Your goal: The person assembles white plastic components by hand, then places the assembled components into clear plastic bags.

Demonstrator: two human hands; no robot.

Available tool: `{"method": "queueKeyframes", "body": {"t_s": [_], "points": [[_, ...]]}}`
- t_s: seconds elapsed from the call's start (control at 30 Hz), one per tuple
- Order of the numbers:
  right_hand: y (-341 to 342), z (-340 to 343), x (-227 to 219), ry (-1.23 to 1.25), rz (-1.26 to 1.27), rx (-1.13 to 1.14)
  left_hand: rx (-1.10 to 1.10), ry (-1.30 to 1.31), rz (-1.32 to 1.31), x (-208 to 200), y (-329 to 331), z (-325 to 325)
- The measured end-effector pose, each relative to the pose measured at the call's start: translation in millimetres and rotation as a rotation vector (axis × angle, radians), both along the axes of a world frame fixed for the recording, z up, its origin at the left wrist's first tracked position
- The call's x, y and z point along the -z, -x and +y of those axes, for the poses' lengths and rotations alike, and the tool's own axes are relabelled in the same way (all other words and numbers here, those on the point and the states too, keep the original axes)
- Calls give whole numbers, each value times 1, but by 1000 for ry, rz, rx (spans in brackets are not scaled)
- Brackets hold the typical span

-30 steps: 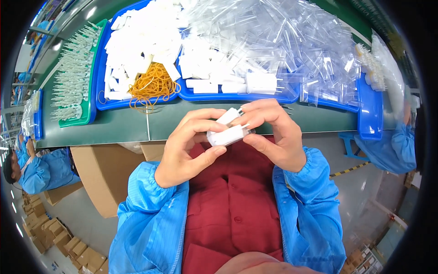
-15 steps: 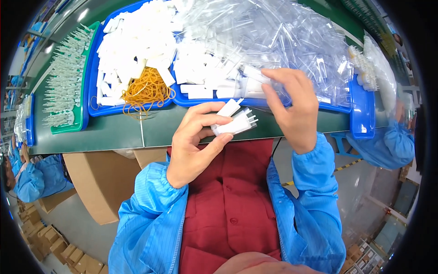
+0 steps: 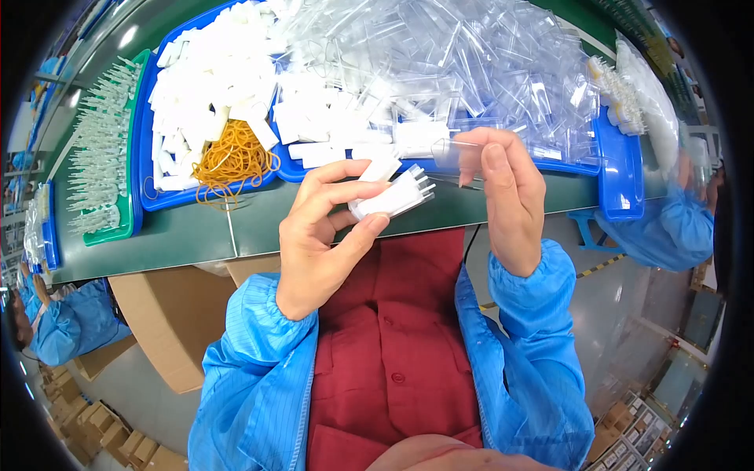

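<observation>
My left hand [image 3: 326, 235] is closed on several small white plastic pieces [image 3: 397, 194] with thin prongs at their right ends. Clear plastic shows around part of this bundle. Just right of it, my right hand [image 3: 512, 192] pinches a clear plastic sleeve [image 3: 449, 155] between thumb and fingers. The sleeve's left end points toward the white pieces, apart from the prongs. Behind both hands, a blue tray [image 3: 577, 166] is heaped with clear plastic sleeves [image 3: 503, 71] and, at its left, loose white pieces [image 3: 314, 102].
Further left, another blue tray [image 3: 144, 149] holds white pieces and a tangle of orange rubber bands [image 3: 236, 159]. A green tray [image 3: 126, 228] carries rows of small pronged parts. A small blue bin [image 3: 622, 188] stands right. Below the green table [image 3: 188, 239] is a cardboard box [image 3: 169, 322].
My right hand has moved slightly down and closed its fingers on a clear sleeve. My left hand keeps its bundle of white pieces. The whole view has shifted a little.
</observation>
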State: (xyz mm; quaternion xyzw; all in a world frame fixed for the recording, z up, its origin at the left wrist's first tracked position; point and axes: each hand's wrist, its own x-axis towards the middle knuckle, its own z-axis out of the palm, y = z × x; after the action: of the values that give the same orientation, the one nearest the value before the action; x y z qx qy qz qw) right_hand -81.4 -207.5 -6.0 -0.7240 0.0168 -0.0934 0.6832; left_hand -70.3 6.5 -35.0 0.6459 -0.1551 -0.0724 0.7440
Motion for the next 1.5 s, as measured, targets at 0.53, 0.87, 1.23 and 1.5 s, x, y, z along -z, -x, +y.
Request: {"method": "queueKeyframes", "body": {"t_s": [0.53,0.87,1.23,1.5], "points": [[-13,-8,2,495,-368,-196,0,-33,-49,-4,5,5],[-13,-10,3,583,-389,-239,-6,0,-42,-3,6,3],[-4,8,19,645,-565,-88,-46,-94,-104,-2,7,0],[4,14,26,712,-742,3,-133,-189,-168,0,11,-9]]}}
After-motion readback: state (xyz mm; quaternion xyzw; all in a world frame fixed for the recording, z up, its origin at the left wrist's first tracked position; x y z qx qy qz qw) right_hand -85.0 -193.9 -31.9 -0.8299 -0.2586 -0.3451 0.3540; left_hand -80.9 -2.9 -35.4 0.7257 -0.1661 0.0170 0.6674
